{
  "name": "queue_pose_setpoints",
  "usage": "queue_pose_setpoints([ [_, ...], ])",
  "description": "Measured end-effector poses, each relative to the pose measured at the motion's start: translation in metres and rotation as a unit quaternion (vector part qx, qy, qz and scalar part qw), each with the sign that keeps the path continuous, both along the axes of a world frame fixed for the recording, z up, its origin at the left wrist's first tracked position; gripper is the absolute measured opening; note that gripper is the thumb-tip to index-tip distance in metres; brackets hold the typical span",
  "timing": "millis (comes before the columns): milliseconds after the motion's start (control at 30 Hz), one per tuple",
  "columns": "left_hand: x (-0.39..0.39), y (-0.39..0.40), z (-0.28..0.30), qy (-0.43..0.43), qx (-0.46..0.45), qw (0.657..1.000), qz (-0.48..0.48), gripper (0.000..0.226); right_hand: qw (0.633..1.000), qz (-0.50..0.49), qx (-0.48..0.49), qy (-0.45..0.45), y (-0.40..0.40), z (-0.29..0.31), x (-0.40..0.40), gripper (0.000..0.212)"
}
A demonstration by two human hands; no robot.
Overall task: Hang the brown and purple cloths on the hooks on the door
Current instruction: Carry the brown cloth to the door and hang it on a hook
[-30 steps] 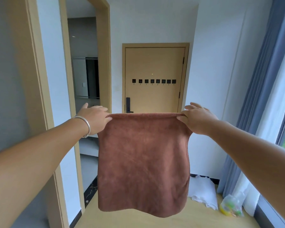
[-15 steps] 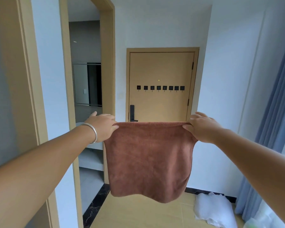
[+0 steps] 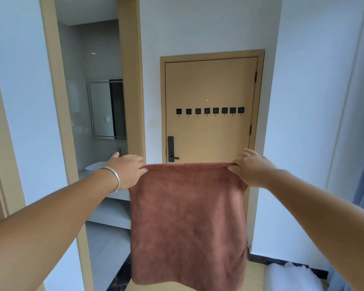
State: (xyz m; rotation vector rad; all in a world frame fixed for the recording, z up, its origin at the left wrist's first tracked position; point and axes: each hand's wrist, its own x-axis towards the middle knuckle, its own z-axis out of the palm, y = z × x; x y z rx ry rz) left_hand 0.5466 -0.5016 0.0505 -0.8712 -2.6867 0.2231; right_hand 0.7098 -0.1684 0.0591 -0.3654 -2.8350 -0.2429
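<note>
Door [image 3: 210, 85], centre frame, closed. Brown cloth [image 3: 187, 223] hangs below it at lower centre, stretched flat; left hand [image 3: 126, 172] and right hand [image 3: 250, 170] pinch its top corners. Hooks [image 3: 207, 111] in a row across the door.

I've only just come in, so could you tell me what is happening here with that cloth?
A person is holding a brown cloth spread out in front of them, the left hand pinching its top left corner and the right hand its top right corner. Ahead is a tan door with a row of black hooks, all bare. The cloth is not yet hung, and no purple cloth is in view.
</note>
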Motion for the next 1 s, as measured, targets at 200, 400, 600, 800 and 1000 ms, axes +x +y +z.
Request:
queue_pose_setpoints([
  [200, -0.063, 0.046, 0.019, 0.005, 0.008, 0.999, 0.041, 0.049, 0.999, 0.028, 0.009, 0.017, 0.058, 0.01, -0.085, 0.054],
  [400, -0.108, 0.067, 0.015, 0.0, 0.004, 0.998, 0.065, 0.05, 0.998, 0.055, 0.0, 0.016, 0.092, 0.004, -0.154, 0.054],
  [600, -0.174, 0.08, 0.011, -0.004, 0.002, 0.997, 0.075, 0.05, 0.997, 0.072, 0.0, -0.005, 0.108, -0.003, -0.233, 0.054],
  [800, -0.276, 0.092, 0.007, -0.006, -0.012, 0.998, 0.065, 0.05, 0.998, 0.054, 0.016, -0.014, 0.119, -0.007, -0.321, 0.055],
  [1000, -0.38, 0.096, 0.021, -0.001, 0.009, 0.999, 0.05, 0.051, 0.999, 0.045, 0.019, 0.003, 0.123, 0.015, -0.416, 0.054],
])
